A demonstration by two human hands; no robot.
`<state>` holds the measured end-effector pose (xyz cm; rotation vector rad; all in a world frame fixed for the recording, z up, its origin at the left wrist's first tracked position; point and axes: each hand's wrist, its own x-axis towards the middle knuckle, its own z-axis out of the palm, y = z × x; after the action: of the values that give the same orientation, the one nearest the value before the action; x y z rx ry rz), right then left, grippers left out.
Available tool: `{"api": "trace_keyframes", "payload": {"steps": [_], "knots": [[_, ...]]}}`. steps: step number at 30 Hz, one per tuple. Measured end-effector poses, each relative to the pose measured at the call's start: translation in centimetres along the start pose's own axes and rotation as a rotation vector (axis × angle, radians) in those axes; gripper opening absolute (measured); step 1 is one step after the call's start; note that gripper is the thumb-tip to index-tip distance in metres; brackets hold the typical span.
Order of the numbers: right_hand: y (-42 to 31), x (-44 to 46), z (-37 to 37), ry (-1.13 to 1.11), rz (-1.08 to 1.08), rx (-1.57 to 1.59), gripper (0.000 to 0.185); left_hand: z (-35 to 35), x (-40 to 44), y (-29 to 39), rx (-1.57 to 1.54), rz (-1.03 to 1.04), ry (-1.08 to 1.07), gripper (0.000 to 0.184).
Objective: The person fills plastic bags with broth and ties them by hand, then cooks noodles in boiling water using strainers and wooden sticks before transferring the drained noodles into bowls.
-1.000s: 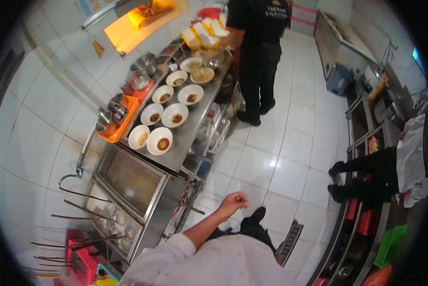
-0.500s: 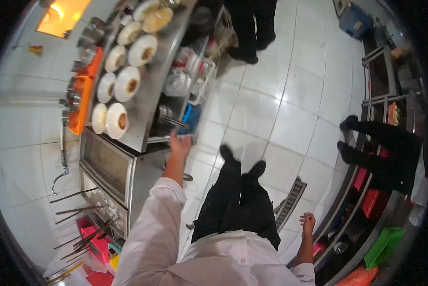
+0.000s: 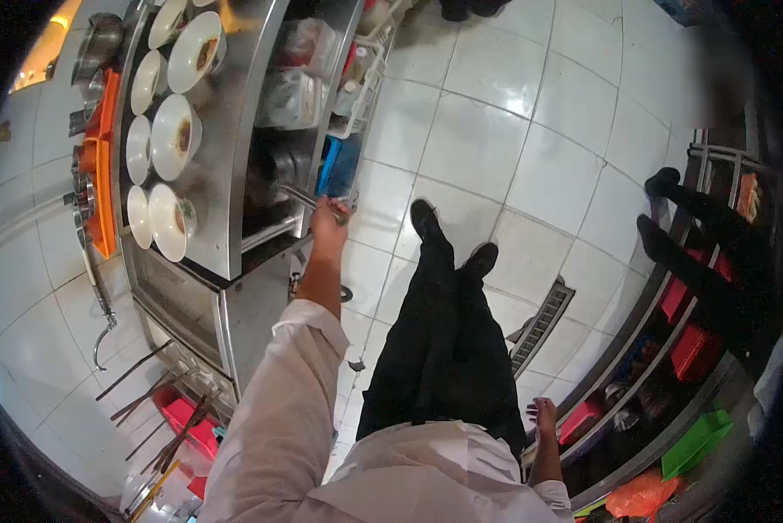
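The left hand (image 3: 328, 225) is wrapped around a metal handle (image 3: 301, 197), which runs forward and left from it toward a dark vessel (image 3: 274, 166). The right hand (image 3: 544, 417) hangs loosely curled, empty.

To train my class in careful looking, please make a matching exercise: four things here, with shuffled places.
Things:
1. round white bowls
2. slim metal handle
3. slotted metal grate
4. long orange plastic tray

Places:
A. on the white tiled floor
B. beside the tiled wall
C. on the steel counter
D. in the left grip

Pairs: 1-C; 2-D; 3-A; 4-B
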<state>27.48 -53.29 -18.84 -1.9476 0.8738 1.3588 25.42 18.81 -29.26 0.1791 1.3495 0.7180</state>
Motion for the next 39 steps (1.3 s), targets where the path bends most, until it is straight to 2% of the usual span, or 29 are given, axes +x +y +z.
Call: {"api": "trace_keyframes", "payload": {"steps": [3, 6, 9, 12, 14, 17, 19, 20, 21, 22, 23, 24, 25, 26, 28, 29, 32, 35, 37, 39], "knots": [[-5.6, 0.4, 0.7, 0.03, -0.044, 0.029, 0.027, -0.2, -1.0, -2.3, 0.007, 0.062, -0.047, 0.01], [-8.6, 0.9, 0.4, 0.004, -0.144, 0.09, 0.026, 1.2, -4.1, -5.0, -0.001, 0.048, 0.042, 0.008], [-8.8, 1.2, 0.2, 0.016, -0.132, 0.056, 0.026, 1.6, -5.4, -7.2, 0.096, 0.084, 0.049, 0.013], [-6.1, 2.5, -0.6, -0.014, -0.12, 0.023, 0.029, 2.5, -6.6, -8.4, 0.075, 0.095, 0.123, 0.01], [-5.7, 2.1, -0.8, -0.018, -0.066, -0.024, 0.028, 2.8, -6.9, -8.9, 0.13, 0.102, 0.122, 0.019], [-4.1, 2.5, -1.0, -0.043, -0.076, -0.011, 0.029, 2.1, -6.2, -9.7, 0.139, 0.143, 0.125, 0.02], [-1.3, 5.3, -2.7, -0.125, -0.187, 0.0, 0.035, 0.5, -4.7, -10.2, 0.178, 0.161, 0.085, 0.042], [-1.0, 6.6, -2.7, -0.089, -0.063, 0.031, 0.04, 0.3, -4.4, -10.3, 0.178, 0.149, 0.093, 0.052], [-2.0, 5.5, -2.0, -0.063, -0.144, 0.061, 0.038, 0.2, -4.3, -10.1, 0.191, 0.154, 0.093, 0.051], [-3.6, 4.5, -1.1, -0.125, -0.1, 0.223, 0.021, 0.4, -4.6, -9.7, 0.189, 0.147, 0.108, 0.048], [-4.3, 4.5, -0.6, -0.064, -0.162, 0.024, 0.031, 0.2, -4.5, -9.4, 0.164, 0.137, 0.11, 0.045], [-6.3, 4.0, 0.3, -0.016, -0.095, -0.029, 0.028, -0.3, -3.6, -9.3, 0.16, 0.13, 0.119, 0.04], [-7.0, 4.6, -0.3, -0.164, -0.18, 0.018, 0.038, 0.5, -4.7, -7.9, 0.13, 0.071, 0.099, 0.033], [-8.4, 4.3, 0.0, -0.176, -0.23, 0.026, 0.036, 0.8, -4.8, -7.1, 0.094, 0.044, 0.096, 0.024], [-11.2, 3.1, 0.8, -0.181, -0.311, 0.043, 0.034, 1.4, -5.1, -5.1, -0.049, -0.014, 0.06, 0.025], [-12.7, 2.5, 1.4, -0.141, -0.29, 0.03, 0.034, 2.1, -4.9, -3.9, -0.076, -0.052, 0.149, 0.025], [-15.9, 1.0, 2.5, -0.104, -0.309, 0.025, 0.033, 1.1, -2.2, -1.2, -0.028, -0.106, 0.118, 0.023], [-18.3, -1.0, 3.0, -0.097, -0.333, -0.011, 0.034, -0.3, 1.3, 0.5, 0.109, -0.105, 0.107, 0.005], [-18.7, -1.0, 3.0, -0.117, -0.326, -0.025, 0.036, -0.3, 1.2, 2.3, -0.028, -0.072, 0.09, 0.006], [-19.7, -1.2, 3.1, -0.112, -0.328, -0.031, 0.037, -0.1, 1.9, 3.5, 0.044, -0.061, 0.137, 0.01]]}}
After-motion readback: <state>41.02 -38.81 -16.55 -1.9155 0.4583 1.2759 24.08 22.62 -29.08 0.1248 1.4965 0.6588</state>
